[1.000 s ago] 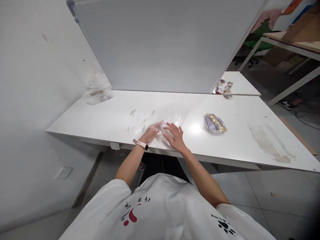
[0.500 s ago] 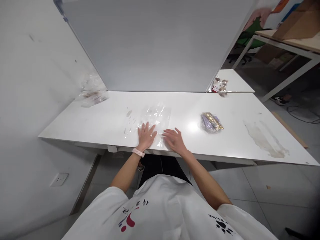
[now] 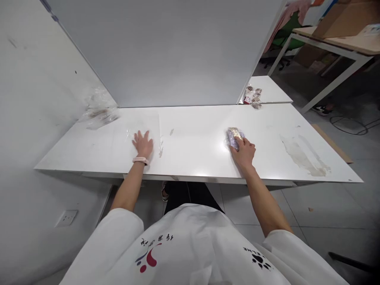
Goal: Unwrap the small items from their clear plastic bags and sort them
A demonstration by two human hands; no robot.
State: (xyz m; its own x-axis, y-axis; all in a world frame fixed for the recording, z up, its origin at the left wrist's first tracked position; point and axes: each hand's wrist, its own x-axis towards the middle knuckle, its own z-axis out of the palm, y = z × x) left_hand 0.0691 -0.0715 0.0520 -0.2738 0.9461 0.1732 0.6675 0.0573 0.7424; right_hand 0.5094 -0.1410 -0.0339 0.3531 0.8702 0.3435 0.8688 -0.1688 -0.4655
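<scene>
My left hand [image 3: 143, 145], a pale pink band on its wrist, lies flat with fingers spread on a clear plastic bag [image 3: 152, 124] on the white tabletop [image 3: 196, 146]. On the right, my right hand [image 3: 245, 152] has its thumb and fingers around the near side of a clear-wrapped packet [image 3: 232, 136] with gold and purple contents. The packet still rests on the table, and its near right part is hidden under the fingers.
Crumpled clear bags [image 3: 101, 114] lie by the wall at the back left. A grey panel [image 3: 178, 55] stands along the table's far edge. Behind its right end is a bag of brown pieces [image 3: 253, 95]. A greyish smear [image 3: 305, 156] marks the table's right side.
My left hand has slid left together with the clear bag. The right hand has left the bag's side and moved right, and it now grips the gold and purple packet.
</scene>
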